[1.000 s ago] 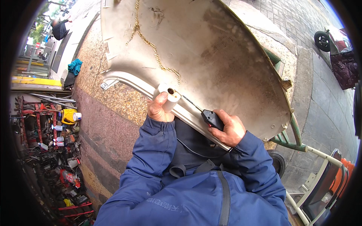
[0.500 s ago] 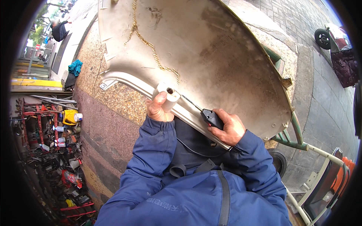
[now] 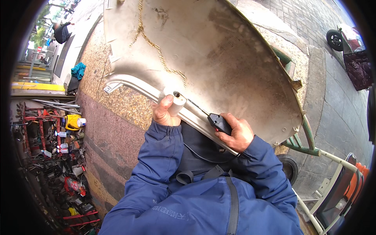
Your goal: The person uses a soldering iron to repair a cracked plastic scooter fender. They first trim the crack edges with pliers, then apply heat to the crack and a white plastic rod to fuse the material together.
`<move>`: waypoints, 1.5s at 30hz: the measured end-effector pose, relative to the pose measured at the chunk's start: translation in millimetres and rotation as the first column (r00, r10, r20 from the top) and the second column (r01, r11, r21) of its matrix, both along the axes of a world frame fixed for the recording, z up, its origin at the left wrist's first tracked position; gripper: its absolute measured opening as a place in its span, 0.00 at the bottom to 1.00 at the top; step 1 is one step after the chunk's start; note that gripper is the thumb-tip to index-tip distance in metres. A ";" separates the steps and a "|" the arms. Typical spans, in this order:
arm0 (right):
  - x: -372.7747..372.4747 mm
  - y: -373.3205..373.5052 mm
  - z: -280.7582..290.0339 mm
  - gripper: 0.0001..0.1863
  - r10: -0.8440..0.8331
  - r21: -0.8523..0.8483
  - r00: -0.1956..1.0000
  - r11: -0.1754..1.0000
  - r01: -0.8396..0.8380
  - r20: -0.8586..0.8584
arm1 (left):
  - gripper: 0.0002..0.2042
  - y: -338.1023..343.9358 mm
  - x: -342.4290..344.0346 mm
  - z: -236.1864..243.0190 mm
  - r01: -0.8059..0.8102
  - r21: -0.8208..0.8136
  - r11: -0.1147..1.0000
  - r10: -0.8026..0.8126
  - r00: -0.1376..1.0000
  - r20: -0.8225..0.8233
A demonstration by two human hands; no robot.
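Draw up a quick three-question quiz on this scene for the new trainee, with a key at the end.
1. Multiple choice: which hand holds the black tool?
a) left
b) right
c) both
2. True or false: the left hand hangs free, touching nothing.
3. Fill in the blank: the bumpy, branching line across the pale curved panel is ____ in colour.

Key:
1. b: it is in the right hand.
2. False: the left hand grips the white cylindrical part, its thumb resting on it.
3. Gold.
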State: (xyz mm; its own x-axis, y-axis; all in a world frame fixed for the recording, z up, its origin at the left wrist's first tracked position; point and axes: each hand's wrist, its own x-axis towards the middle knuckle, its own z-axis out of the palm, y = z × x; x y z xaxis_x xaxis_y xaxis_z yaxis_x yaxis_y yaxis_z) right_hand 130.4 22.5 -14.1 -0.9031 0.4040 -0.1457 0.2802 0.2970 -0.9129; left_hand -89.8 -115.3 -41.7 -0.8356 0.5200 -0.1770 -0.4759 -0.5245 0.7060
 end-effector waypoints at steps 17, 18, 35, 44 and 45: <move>-0.7 0.4 1.1 0.25 0.017 -0.014 1.000 1.000 -0.017 0.017 | 0.25 -3.7 0.1 -4.0 0.029 -0.124 0.992 -0.034 0.999 -0.036; -1.5 0.6 0.6 0.25 0.019 -0.020 1.000 1.000 -0.019 0.013 | 0.25 -3.5 0.2 -3.4 0.017 -0.148 0.989 -0.022 0.999 -0.036; 0.9 0.2 -1.6 0.25 -0.010 -0.033 1.000 0.999 0.010 -0.001 | 0.26 -5.4 -2.0 -6.3 0.047 -0.119 0.992 -0.051 0.998 -0.038; 3.4 -1.5 -9.4 0.23 -0.025 0.045 1.000 0.999 0.026 -0.019 | 0.26 -5.6 -2.2 -9.5 0.045 -0.106 0.993 -0.051 0.998 -0.049; 3.4 -1.5 -8.9 0.23 -0.025 0.043 1.000 0.999 0.025 -0.008 | 0.26 -5.5 -2.2 -9.5 0.045 -0.114 0.993 -0.051 0.997 -0.051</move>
State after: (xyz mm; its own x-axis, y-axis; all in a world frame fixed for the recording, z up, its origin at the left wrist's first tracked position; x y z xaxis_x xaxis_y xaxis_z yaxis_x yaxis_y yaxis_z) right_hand 133.8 21.0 -23.0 -0.8935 0.4324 -0.1209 0.2814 0.3294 -0.9013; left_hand -92.0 -120.8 -51.2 -0.8200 0.5392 -0.1918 -0.4583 -0.4178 0.7845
